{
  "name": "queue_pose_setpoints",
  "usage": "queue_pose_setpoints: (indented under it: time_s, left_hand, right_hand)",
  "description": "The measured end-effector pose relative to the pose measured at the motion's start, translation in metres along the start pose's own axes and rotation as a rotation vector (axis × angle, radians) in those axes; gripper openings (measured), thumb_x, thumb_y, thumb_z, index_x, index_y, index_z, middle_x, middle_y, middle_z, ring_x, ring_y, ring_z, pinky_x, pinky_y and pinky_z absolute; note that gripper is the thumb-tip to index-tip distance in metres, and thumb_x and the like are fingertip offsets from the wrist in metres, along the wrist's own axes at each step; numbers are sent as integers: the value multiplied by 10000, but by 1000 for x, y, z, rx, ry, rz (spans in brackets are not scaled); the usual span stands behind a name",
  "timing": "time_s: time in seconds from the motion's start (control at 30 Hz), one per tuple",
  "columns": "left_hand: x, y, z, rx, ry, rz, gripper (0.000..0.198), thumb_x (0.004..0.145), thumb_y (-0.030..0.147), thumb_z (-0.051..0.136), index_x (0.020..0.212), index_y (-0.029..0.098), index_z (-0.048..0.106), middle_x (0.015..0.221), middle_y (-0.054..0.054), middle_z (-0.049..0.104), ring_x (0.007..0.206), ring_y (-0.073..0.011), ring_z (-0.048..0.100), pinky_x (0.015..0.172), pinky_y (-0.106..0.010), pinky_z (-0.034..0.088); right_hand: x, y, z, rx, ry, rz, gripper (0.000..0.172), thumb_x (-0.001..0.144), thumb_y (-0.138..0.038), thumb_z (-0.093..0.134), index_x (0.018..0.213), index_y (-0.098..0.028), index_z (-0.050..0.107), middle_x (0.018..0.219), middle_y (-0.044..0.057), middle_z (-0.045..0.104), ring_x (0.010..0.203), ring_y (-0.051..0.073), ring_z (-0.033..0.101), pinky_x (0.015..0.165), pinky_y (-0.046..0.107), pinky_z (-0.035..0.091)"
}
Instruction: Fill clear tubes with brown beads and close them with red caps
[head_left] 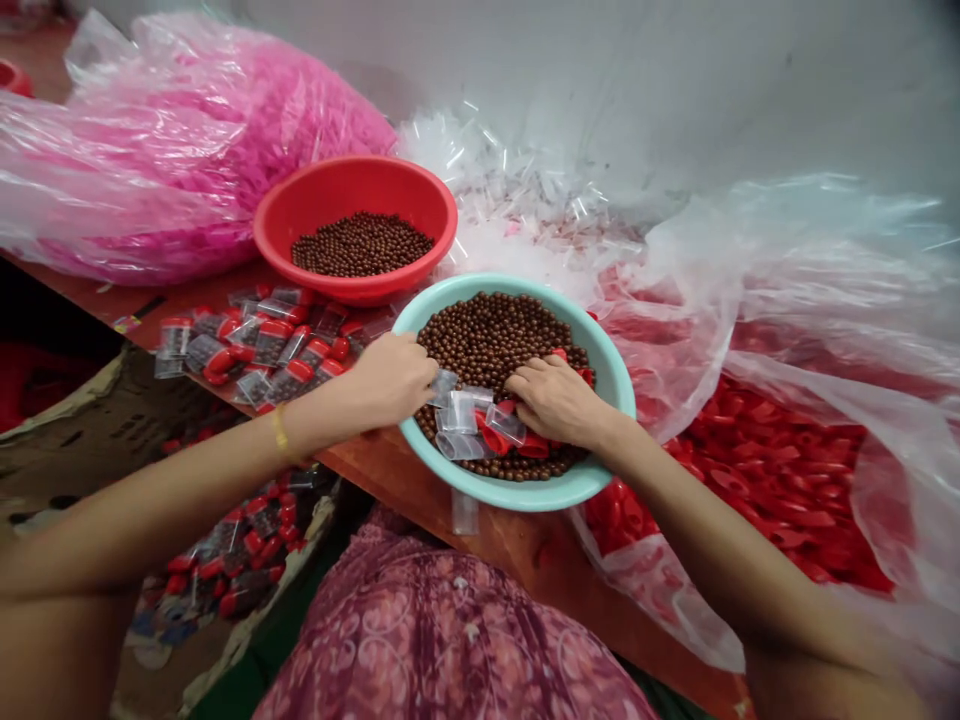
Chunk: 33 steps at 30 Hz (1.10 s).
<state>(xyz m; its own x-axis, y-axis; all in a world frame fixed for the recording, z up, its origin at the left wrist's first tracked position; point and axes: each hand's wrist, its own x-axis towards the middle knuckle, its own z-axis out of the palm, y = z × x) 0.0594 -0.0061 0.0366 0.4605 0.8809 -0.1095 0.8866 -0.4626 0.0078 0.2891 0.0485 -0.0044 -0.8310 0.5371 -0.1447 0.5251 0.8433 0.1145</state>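
Observation:
A light blue basin (pixel 514 495) holds brown beads (pixel 495 335), clear plastic tubes (pixel 459 412) and red caps (pixel 495 438). My left hand (pixel 397 378) is at the basin's left rim, its fingers curled closed beside the clear tubes; what they hold, if anything, is hidden. Over the right part of the basin, my right hand (pixel 555 398) has its fingers bent down among the beads and red pieces. Its fingertips are partly hidden, and a bit of red shows just beyond them.
Behind stands a red basin (pixel 356 290) of brown beads. Clear containers with red caps (pixel 270 345) lie to its left, more in a carton below. A bag of pink pieces (pixel 225 140) is back left. Red pieces (pixel 780 470) fill a plastic bag at right; clear tubes are heaped behind.

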Motion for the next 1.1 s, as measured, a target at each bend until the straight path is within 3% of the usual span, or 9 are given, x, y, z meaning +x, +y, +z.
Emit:
queue_pose_setpoints:
  time_s: [0.1,0.23,0.4,0.5,0.63,0.77,0.93,1.03,1.1]
  left_hand:
    - [31,14,6,5,-162,-60,270,806,224,528,648,90,700,702,-173,687,721,-262,632,644,-337,398]
    - [54,17,11,-165,-263,-205,350,762,358,603,863,47,728,877,-225,706,818,-307,649,639,-326,436]
    - [88,12,12,-495,-434,-419,111,628,201,671,565,114,699,490,-89,629,625,-229,608,628,-287,463]
    - [113,16,21,-551,-485,-459,124,587,142,659,464,134,646,376,-60,551,512,-207,556,560,-289,459]
    - [134,28,42,-629,-393,-448,129,629,127,597,509,103,634,367,-52,511,453,-182,525,520,-284,455]
    - [133,30,50,-716,-222,-407,147,710,162,557,758,66,657,541,-53,600,504,-154,554,539,-260,466]
    - [116,18,42,-885,29,-243,213,722,175,606,928,122,609,884,-30,666,760,-118,598,712,-221,481]
    - [104,14,38,-1111,131,-104,200,693,178,641,875,117,584,859,-19,649,789,-121,592,761,-245,474]
    - [96,16,37,-1240,121,-71,200,676,147,642,855,120,556,831,-10,632,777,-118,588,760,-254,471]
  right_hand:
    - [-10,7,8,50,88,68,151,811,-161,443,755,-160,583,747,93,646,756,217,543,778,345,319]
    - [-10,16,17,162,214,54,205,807,-161,389,630,-207,482,606,55,586,617,186,518,679,320,334]
    - [-10,21,19,330,376,40,223,816,-243,407,594,-234,420,519,21,522,513,176,477,554,311,319]
    - [-15,22,14,447,413,112,250,832,-284,423,587,-233,439,499,7,509,470,160,464,502,301,312]
    - [-20,23,13,708,591,314,195,830,-315,454,668,-230,522,538,-14,520,488,143,474,500,281,353]
    - [-18,26,19,963,783,481,157,817,-305,482,702,-225,552,598,-19,552,538,137,498,535,273,403]
    - [-14,27,22,1081,843,571,114,780,-285,499,765,-203,577,614,-30,544,532,118,474,536,257,402]
    - [-12,27,21,1083,837,565,118,770,-270,486,745,-195,573,629,-24,544,563,122,476,559,260,400]
    - [-12,26,20,1062,820,545,117,760,-251,477,738,-194,577,642,-21,546,597,130,487,592,268,409]
